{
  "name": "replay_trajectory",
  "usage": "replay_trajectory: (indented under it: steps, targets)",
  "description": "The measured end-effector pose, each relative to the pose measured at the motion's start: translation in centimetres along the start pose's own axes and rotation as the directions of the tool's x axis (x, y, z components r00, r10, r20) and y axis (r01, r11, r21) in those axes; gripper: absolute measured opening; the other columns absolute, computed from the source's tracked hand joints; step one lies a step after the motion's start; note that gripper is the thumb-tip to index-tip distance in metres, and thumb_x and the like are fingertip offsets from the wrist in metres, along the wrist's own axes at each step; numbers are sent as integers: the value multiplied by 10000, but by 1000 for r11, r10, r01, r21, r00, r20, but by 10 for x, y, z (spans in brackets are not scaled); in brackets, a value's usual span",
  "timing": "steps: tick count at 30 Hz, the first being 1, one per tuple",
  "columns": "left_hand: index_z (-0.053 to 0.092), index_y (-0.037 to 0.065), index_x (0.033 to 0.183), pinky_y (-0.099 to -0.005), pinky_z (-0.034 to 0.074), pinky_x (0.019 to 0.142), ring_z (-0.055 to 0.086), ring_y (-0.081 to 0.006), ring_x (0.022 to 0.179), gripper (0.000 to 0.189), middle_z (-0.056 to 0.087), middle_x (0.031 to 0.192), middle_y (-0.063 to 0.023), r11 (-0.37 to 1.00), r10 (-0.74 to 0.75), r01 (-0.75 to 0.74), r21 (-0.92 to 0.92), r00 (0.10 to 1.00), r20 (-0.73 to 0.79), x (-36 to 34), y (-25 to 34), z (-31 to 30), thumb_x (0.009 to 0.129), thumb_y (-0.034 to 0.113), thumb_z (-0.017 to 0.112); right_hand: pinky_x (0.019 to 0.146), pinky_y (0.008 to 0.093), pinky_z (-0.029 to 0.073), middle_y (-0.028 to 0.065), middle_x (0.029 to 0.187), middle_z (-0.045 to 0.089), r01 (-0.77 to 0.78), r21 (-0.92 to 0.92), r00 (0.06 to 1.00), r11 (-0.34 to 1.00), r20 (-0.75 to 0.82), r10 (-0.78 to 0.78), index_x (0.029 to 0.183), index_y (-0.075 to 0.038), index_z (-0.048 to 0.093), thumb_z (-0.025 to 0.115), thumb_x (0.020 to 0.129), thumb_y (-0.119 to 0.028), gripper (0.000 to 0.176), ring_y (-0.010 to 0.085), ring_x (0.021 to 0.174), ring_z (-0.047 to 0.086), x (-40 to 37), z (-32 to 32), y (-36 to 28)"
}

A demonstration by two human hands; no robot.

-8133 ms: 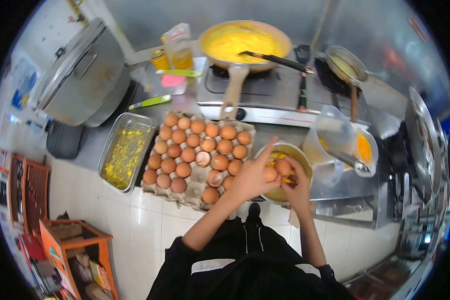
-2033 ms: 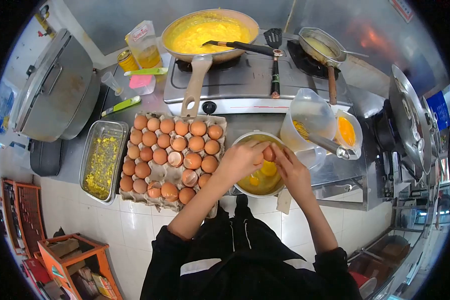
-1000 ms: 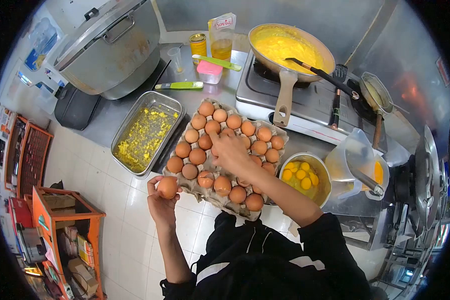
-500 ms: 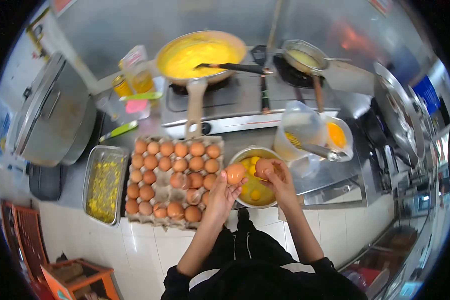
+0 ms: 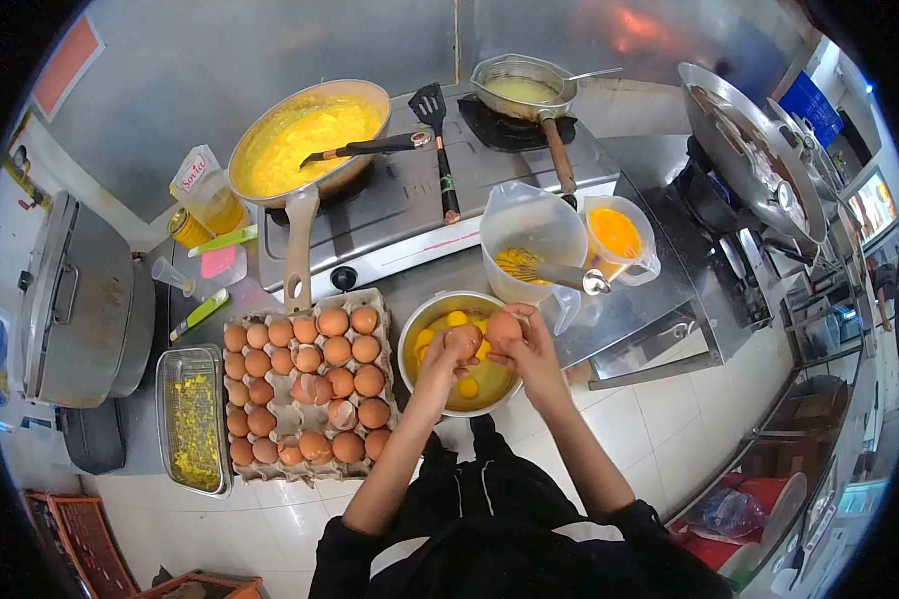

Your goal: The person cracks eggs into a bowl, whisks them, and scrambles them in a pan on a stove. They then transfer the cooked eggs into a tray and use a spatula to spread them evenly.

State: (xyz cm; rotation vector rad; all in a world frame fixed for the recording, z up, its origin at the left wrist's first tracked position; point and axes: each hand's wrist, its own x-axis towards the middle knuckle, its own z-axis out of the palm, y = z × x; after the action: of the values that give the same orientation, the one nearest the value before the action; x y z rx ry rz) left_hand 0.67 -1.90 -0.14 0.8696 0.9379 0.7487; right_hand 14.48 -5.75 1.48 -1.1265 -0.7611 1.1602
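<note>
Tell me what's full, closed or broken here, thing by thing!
Round metal bowl: holding raw yolks
Grey cardboard egg tray: part full, some shells broken
Beige-handled frying pan: holding yellow food
Wooden-handled metal saucepan: pale liquid inside
Large clear plastic jug: metal whisk inside
Small clear plastic jug: orange liquid inside
Rectangular metal tray: yellow bits inside
Big grey metal pot: lid on
Brown eggs in the fingers: held, cracks unclear

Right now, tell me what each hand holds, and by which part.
The left hand holds a brown-shelled egg by its lower left side; the right hand, another brown-shelled egg by its right side.
</note>
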Motion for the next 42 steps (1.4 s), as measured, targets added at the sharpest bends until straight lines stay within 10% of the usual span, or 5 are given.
replay_trajectory:
  steps: [9,15,23,34,42]
  targets:
    - [327,32,1010,-272,410,678,510,-186,812,302,486,888,-111,812,181,-292,505,949,258,13,8,-14,803,168,500,594,161,410,2,722,536,-151,-449,807,881,459,373,1123,-83,476,576,720,-103,415,50,641,489,30,-15,-20]
    - [345,20,1005,-348,412,722,496,-334,902,351,481,970,-185,524,282,-455,720,890,358,7,29,-1,727,87,548,587,234,448,40,808,587,335,-478,920,812,353,-172,1062,-97,536,608,638,-65,431,117,695,541,21,-15,14]
    - [370,36,1125,-358,386,829,453,-348,975,472,444,1091,-197,141,563,-503,853,749,349,7,9,-3,693,41,558,590,260,454,15,899,548,500,-865,674,-44,420,-607,976,-222,587,621,546,-61,460,166,718,535,9,-6,8]
    - [359,48,1207,-335,347,843,474,-273,949,501,488,1071,-174,670,525,-150,727,788,-322,-147,66,-105,759,163,550,774,278,398,191,1020,513,292,-295,711,910,703,0,1276,-43,197,583,666,-112,726,290,905,525,-39,152,26]
    - [490,83,1014,-374,332,771,433,-225,943,371,493,1021,-61,-226,592,63,972,801,86,-102,97,-195,665,166,586,838,251,348,145,1104,489,253,-352,725,901,686,64,1244,-56,288,593,682,-92,641,185,999,480,-36,133,-17]
